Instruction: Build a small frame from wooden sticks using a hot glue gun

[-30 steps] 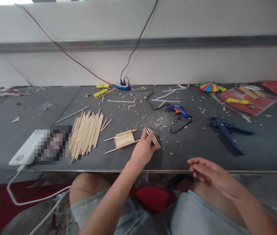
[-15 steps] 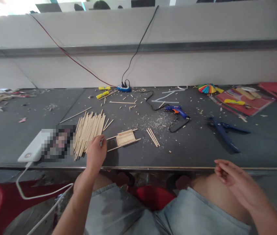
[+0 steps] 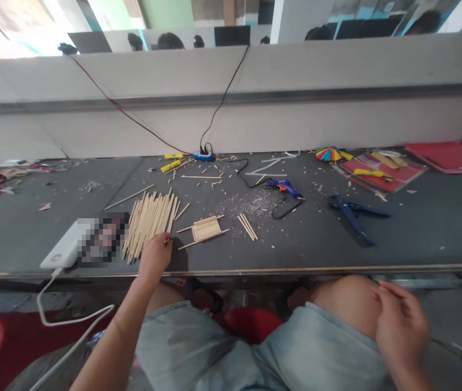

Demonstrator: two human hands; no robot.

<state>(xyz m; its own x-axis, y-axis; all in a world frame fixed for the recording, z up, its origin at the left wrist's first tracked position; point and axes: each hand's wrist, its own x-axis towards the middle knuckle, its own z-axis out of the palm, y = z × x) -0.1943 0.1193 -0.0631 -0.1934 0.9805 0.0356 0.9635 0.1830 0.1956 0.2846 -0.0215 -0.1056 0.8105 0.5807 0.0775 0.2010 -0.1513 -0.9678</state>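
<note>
My left hand is closed at the lower right edge of a pile of thin wooden sticks. Its fingertips are pinched together, and what they hold, if anything, is too small to make out. Just to the right lies a small frame of glued sticks, with two long sticks jutting out at its left. Several loose sticks lie side by side beyond the frame. Over my right knee, off the table, my right hand has its fingers curled in toward the thumb; whatever is between them is hidden.
A blue glue gun lies with its black cord behind the loose sticks. Blue-handled cutters are on the right. A white power bank with a cable sits left. A blue power socket stands by the wall; stick scraps litter the table.
The camera has tilted up and turned slightly right. My right hand has curled its fingers, held low over the knee. My left hand stays closed beside the stick pile.
</note>
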